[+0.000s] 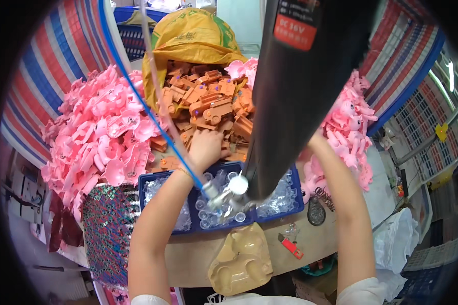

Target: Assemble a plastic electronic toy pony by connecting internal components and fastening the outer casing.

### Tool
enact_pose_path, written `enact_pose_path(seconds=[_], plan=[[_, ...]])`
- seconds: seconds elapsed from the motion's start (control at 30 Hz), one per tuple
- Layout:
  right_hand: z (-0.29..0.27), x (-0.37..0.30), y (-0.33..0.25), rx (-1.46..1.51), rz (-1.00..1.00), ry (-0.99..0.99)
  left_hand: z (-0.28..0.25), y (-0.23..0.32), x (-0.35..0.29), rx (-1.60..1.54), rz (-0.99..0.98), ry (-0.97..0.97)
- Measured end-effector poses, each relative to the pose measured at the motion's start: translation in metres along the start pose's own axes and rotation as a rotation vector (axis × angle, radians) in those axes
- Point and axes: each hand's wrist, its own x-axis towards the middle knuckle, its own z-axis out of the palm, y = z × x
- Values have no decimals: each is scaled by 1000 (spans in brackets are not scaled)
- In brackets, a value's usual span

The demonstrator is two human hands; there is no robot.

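My left hand point(206, 148) reaches over the near edge of a heap of orange plastic parts point(216, 109), its fingers curled down among them; whatever they grip is hidden. On the right, my right hand point(315, 141) lies beside a pile of pink plastic pieces point(347, 119). A big black powered tool point(295, 96) hangs in front and hides its fingers. Below my left hand sits a blue divided tray point(188, 232) of small clear plastic pieces point(282, 197). A tan moulded holder point(241, 262) with hollows lies at the table's near edge.
Another pink heap point(107, 132) fills the left side, above a sequinned cloth point(109, 234). Behind the orange parts bulges a yellow sack point(193, 33). A blue tube point(132, 86) slants down to the tool. A red cutter point(291, 246) and a dark oval tag point(316, 211) lie near my right forearm.
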Motion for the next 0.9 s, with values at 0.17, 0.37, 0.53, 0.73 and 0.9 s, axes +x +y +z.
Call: enact_pose_path(seconds=[0.17,0.37,0.53,0.73,0.9], plan=[[-47,12,-12,264,283,546,-30,-34,-28,-327,-293,185],[-65,-77,-106,414,137,872,-117,-6,-100,-1949,-774,212],[-105,-235,-167,435,54,603,-139,22,-198,-2007,-1066,-67],[-72,-348,-188,442,-345,284,-149,95,-253,-1856,-947,-171],[-91,-375,-187,472,-441,-76,-138,122,-285,-1837,-851,130]])
